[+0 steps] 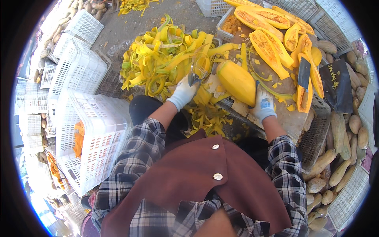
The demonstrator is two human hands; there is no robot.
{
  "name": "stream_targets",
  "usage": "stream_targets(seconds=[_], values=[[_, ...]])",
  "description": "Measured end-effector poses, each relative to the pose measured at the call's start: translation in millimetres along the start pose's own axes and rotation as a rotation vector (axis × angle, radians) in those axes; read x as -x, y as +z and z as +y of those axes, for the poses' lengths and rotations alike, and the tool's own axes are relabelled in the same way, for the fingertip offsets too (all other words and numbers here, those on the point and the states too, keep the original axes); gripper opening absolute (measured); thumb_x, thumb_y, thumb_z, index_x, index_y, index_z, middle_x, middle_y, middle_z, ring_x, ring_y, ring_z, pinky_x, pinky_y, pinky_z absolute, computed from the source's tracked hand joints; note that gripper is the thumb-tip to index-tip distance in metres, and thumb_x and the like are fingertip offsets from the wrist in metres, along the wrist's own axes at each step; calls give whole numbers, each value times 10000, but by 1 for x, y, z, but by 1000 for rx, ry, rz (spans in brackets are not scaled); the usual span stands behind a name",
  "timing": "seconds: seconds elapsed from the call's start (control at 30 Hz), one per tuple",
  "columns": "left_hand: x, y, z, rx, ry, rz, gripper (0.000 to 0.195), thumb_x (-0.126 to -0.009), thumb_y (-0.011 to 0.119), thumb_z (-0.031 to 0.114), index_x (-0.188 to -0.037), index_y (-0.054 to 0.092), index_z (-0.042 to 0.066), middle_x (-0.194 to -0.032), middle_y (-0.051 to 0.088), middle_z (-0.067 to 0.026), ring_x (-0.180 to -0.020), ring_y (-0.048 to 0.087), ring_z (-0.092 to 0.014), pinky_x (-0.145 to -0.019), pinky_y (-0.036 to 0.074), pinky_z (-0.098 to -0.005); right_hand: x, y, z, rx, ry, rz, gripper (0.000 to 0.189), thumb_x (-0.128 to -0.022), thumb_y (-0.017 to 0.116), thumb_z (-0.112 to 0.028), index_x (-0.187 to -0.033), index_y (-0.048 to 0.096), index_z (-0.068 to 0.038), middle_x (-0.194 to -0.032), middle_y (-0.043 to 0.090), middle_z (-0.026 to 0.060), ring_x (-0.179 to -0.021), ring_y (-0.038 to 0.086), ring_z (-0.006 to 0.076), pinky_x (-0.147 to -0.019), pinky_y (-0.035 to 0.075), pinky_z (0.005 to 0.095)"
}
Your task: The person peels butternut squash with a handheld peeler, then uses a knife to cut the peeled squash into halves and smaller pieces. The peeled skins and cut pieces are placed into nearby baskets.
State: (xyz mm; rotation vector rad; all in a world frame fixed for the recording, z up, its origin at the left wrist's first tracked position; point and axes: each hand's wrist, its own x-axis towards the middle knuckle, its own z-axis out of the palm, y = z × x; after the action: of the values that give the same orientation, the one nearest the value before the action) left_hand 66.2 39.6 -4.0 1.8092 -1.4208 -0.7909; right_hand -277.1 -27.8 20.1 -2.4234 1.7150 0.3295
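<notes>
My left hand [185,89], in a white and grey work glove, is closed around a peeler [199,71] at the edge of a big heap of yellow-green squash peelings [160,59]. My gloved right hand [263,99] grips the lower end of a peeled yellow squash [237,81], which lies slanted over the near edge of a worn board [288,118]. To the right of it, halved squashes [266,50] with orange, seedy insides are piled on the board. A cleaver [303,74] rests on one half, its blade pointing away from me.
White plastic crates [91,142] stand at my left, one with orange pieces inside. Whole squashes [340,133] are heaped at the right, beside a black bag [336,86]. A tub of orange pulp [231,25] stands behind the board. More peelings [208,118] lie below my hands.
</notes>
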Motion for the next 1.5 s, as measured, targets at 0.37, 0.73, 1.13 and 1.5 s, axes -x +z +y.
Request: stream_targets(seconds=[0.37,0.73,1.13,1.5], values=[[-63,31,68,-771,617,-499,448,-880,688,281,-1250,581,53,-1185,612,-198,-1105,621,-379,-957,505,-460,16,48,82,44,-154,239,1118,-624,895,-384,-1536,352,-32,-1336,567,182,-1257,528,369,-1105,378,491],[-68,2,52,-831,534,-525,440,-873,706,265,-1235,580,49,-1184,617,-192,-1103,629,-372,-951,516,-457,16,67,78,62,-135,390,1052,-630,878,-436,-1483,419,-26,-1356,553,189,-1274,518,356,-1108,363,522],[-85,-48,33,-903,324,-587,434,-877,702,263,-1229,581,40,-1129,625,-188,-1112,611,-380,-959,505,-464,35,63,65,2,-170,488,1027,-630,876,-363,-1478,405,-28,-1397,512,207,-1318,474,381,-1107,367,545],[-74,-2,51,-854,601,-723,370,-918,661,235,-1227,589,44,-1161,644,-169,-1067,644,-358,-940,524,-444,29,40,64,-11,-59,202,1046,-624,871,-408,-1487,413,-37,-1382,534,188,-1310,487,367,-1136,342,525]])
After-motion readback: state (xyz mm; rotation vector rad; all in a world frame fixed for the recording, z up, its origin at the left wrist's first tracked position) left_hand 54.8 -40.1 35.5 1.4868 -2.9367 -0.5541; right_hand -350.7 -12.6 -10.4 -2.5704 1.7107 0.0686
